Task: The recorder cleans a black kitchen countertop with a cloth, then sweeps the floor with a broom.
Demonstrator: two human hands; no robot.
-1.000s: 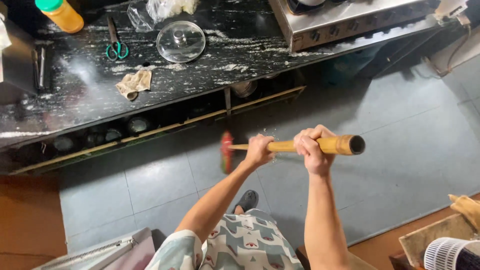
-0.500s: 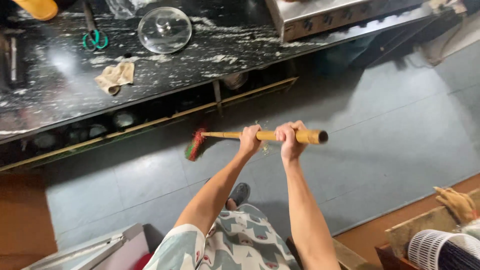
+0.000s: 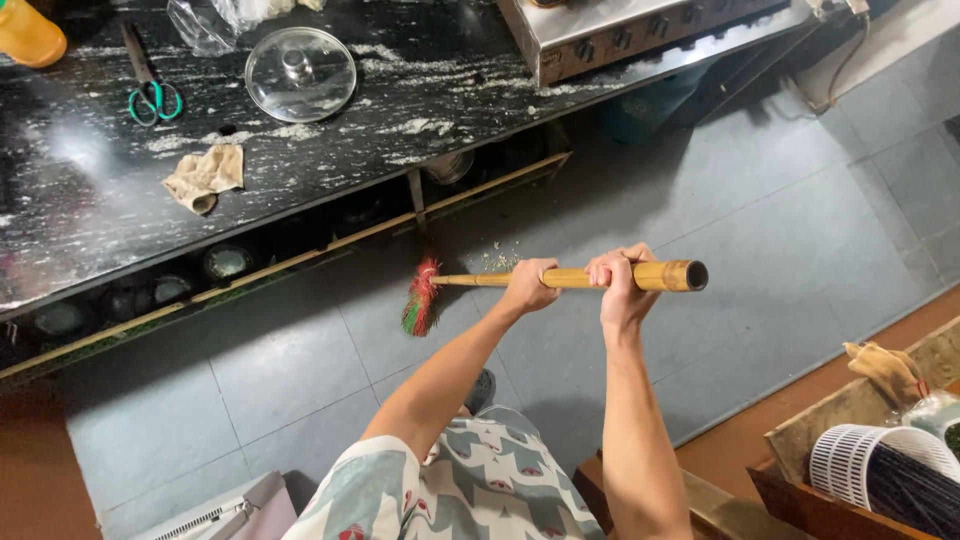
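Observation:
I hold a broom with a thick bamboo handle [image 3: 665, 275] in both hands. My left hand [image 3: 527, 287] grips the handle lower down, and my right hand [image 3: 620, 290] grips it near the hollow top end. The red and green bristle head [image 3: 421, 297] rests on the grey tiled floor [image 3: 760, 220] just in front of the counter's base. A small scatter of pale crumbs [image 3: 497, 261] lies on the tiles beside the bristles.
A black speckled counter [image 3: 90, 215] holds a glass lid [image 3: 300, 73], teal-handled scissors [image 3: 153, 98], a crumpled beige cloth [image 3: 205, 177] and an orange bottle [image 3: 30, 32]. A steel stove [image 3: 620, 35] sits further right. A white basket [image 3: 880, 470] and wooden crate stand at lower right.
The broom head swung left along the counter base, then came back right toward the crumbs. Both hands kept their grip on the handle while my view shifted.

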